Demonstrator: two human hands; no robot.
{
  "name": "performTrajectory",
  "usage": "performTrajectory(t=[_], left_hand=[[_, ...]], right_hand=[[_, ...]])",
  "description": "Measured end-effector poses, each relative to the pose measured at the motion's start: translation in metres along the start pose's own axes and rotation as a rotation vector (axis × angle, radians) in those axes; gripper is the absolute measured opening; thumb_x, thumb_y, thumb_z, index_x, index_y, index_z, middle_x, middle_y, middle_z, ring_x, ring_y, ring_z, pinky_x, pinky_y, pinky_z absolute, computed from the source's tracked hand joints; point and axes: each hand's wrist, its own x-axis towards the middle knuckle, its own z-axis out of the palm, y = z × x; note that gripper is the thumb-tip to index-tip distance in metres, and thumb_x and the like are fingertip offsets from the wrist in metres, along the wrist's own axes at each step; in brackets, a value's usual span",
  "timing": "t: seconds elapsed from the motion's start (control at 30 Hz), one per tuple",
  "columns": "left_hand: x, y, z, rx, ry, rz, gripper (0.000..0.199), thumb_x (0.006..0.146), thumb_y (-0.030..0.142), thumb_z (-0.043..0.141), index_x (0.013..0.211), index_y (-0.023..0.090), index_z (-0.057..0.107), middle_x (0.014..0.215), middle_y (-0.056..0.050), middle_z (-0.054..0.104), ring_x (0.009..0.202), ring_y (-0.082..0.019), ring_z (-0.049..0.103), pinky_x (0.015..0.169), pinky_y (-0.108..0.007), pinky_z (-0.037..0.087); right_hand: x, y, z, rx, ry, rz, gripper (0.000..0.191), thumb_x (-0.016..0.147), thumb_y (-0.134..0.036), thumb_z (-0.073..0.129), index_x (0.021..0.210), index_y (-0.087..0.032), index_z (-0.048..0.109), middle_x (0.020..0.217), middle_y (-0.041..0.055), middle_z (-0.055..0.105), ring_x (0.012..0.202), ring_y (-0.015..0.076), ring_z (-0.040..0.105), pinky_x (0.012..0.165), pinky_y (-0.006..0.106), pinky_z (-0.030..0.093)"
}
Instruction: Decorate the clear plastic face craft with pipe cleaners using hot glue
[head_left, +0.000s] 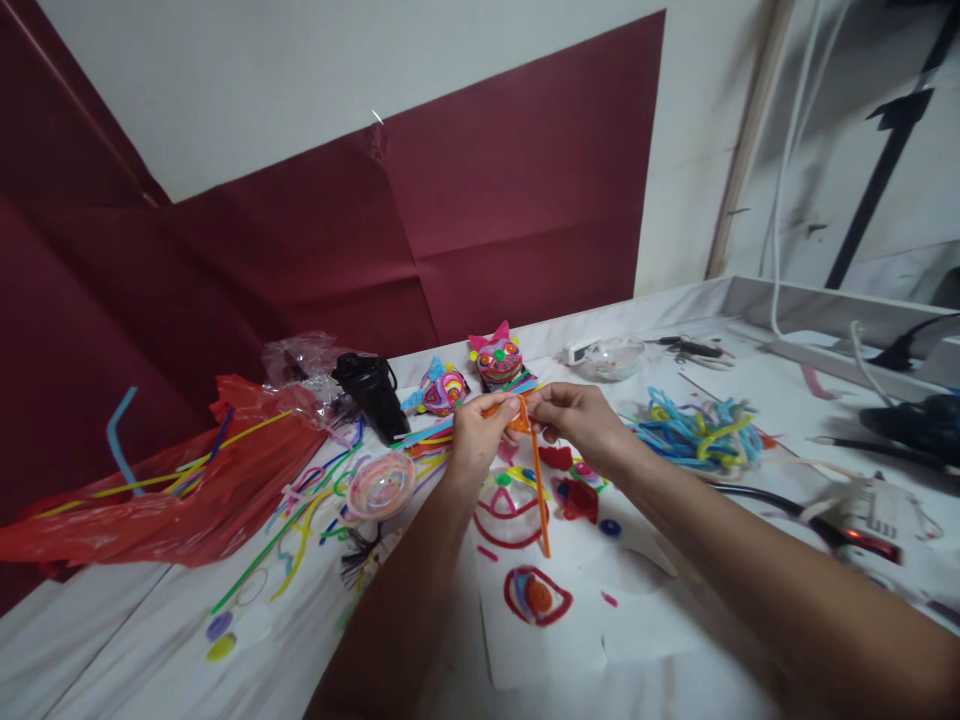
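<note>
An orange pipe cleaner (540,490) is pinched between my two hands, its upper part bent into a small loop and its long end hanging down. My left hand (482,432) is closed on the looped part, and my right hand (576,418) is closed on it from the other side. Below them lies a white sheet (525,645) bearing a red curved outline (510,540) and an eye shape (538,595) with a red rim and orange centre. Red shaped pieces (577,498) sit just right of the hanging end. My fingertips partly hide the bend.
Behind my hands stand a pink-eared colourful face (499,358) and a blue-and-pink figure (444,388). To the left are a black holder (369,392), a clear bowl (381,486) and a red plastic bag (247,480) with pipe cleaners. A blue-yellow pipe cleaner heap (697,432) and cables lie right.
</note>
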Motion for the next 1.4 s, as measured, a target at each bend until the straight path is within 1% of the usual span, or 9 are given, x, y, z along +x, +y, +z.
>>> performTrajectory(t=[0.1,0.2,0.33,0.5,0.63,0.8,0.9,1.23,1.4], left_hand=[[0.0,0.0,0.0,0.021,0.014,0.018,0.018,0.072,0.027,0.068,0.083,0.013,0.073,0.054,0.002,0.063,0.038,-0.007,0.054,0.039,-0.017,0.043],[0.0,-0.001,-0.001,0.049,0.019,0.028,0.016,0.073,0.025,0.066,0.083,0.013,0.073,0.057,0.002,0.064,0.038,-0.006,0.054,0.039,-0.017,0.042],[-0.001,-0.002,0.0,0.09,0.016,0.04,0.016,0.074,0.024,0.066,0.082,0.013,0.074,0.063,0.0,0.067,0.038,-0.006,0.054,0.038,-0.017,0.042],[-0.003,-0.003,0.002,0.117,0.038,0.056,0.016,0.073,0.023,0.066,0.083,0.013,0.074,0.074,-0.002,0.069,0.04,-0.006,0.056,0.038,-0.018,0.045],[-0.003,-0.002,0.003,0.111,0.049,0.066,0.016,0.074,0.024,0.066,0.082,0.013,0.074,0.072,-0.002,0.069,0.04,-0.006,0.056,0.039,-0.018,0.045],[-0.003,0.001,0.004,0.057,0.076,0.013,0.018,0.074,0.024,0.066,0.085,0.012,0.073,0.055,0.002,0.064,0.039,-0.007,0.053,0.04,-0.018,0.043],[-0.004,0.003,0.005,0.042,0.079,-0.005,0.018,0.074,0.024,0.067,0.085,0.011,0.073,0.051,0.003,0.061,0.039,-0.007,0.053,0.04,-0.018,0.043],[-0.004,0.002,0.005,0.036,0.08,-0.003,0.015,0.072,0.023,0.067,0.082,0.011,0.072,0.051,0.003,0.061,0.038,-0.007,0.054,0.039,-0.018,0.043],[-0.004,0.0,0.006,0.03,0.109,0.002,0.017,0.072,0.022,0.066,0.083,0.011,0.072,0.05,0.003,0.062,0.036,-0.008,0.054,0.038,-0.018,0.043]], right_hand=[[0.002,0.004,0.001,-0.08,0.016,-0.041,0.012,0.064,-0.029,0.065,0.064,-0.017,0.061,0.055,-0.0001,0.058,0.05,0.0115,0.051,0.045,0.024,0.039],[0.003,0.009,-0.002,-0.228,0.034,-0.1,0.014,0.068,-0.031,0.06,0.066,-0.017,0.061,0.055,-0.0002,0.057,0.046,0.0114,0.048,0.046,0.026,0.038],[0.002,0.009,-0.005,-0.491,0.063,-0.194,0.014,0.073,-0.027,0.054,0.065,-0.018,0.061,0.053,-0.0009,0.056,0.048,0.0121,0.047,0.049,0.026,0.034],[-0.003,-0.001,-0.002,-0.752,0.117,-0.276,0.015,0.077,-0.022,0.051,0.065,-0.02,0.059,0.056,-0.0003,0.056,0.054,0.0139,0.048,0.055,0.027,0.033],[-0.005,-0.003,0.0,-0.912,0.115,-0.365,0.019,0.081,-0.02,0.048,0.065,-0.02,0.058,0.061,0.0034,0.06,0.057,0.0158,0.051,0.057,0.028,0.032],[-0.003,0.001,-0.001,-0.865,0.127,-0.366,0.016,0.083,-0.024,0.049,0.073,-0.02,0.061,0.066,0.0039,0.065,0.061,0.0168,0.057,0.06,0.027,0.035],[-0.004,0.0,-0.001,-0.875,0.143,-0.366,0.017,0.084,-0.024,0.05,0.072,-0.019,0.061,0.066,0.004,0.065,0.061,0.0167,0.058,0.059,0.027,0.035],[-0.005,0.0,0.0,-1.0,0.154,-0.54,0.016,0.085,-0.018,0.049,0.074,-0.017,0.061,0.071,0.0062,0.064,0.064,0.0169,0.057,0.062,0.027,0.036],[-0.003,0.002,0.001,-1.003,0.145,-0.566,0.018,0.086,-0.015,0.047,0.073,-0.016,0.059,0.068,0.0055,0.062,0.062,0.0161,0.055,0.062,0.026,0.036]])
